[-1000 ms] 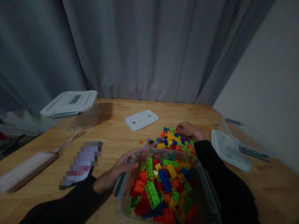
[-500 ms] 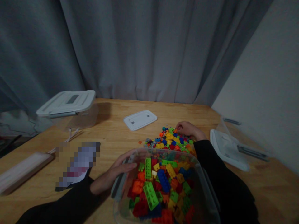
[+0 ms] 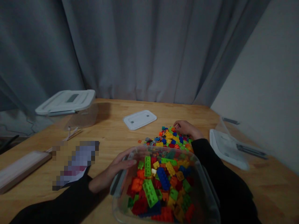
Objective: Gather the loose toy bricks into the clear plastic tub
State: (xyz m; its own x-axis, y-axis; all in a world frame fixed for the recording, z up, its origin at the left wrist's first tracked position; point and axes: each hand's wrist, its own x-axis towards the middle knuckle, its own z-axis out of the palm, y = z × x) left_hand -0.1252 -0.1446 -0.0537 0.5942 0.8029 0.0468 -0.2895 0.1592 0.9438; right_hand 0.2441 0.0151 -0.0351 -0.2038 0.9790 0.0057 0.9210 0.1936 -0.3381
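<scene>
Hands well apart, L hand spread on rim of clear plastic tub, R hand at loose brick pile
tub of toy bricks sits near wooden surface front, pile just beyond, R grip can't tell

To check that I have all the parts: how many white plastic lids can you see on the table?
3. One white plastic lid sits on a clear plastic box at back left, a second lies flat at back centre, a third lies at right. Others may be hidden.

View drifted slightly right, so the clear plastic bin and far brick pile sit slightly further left.
</scene>
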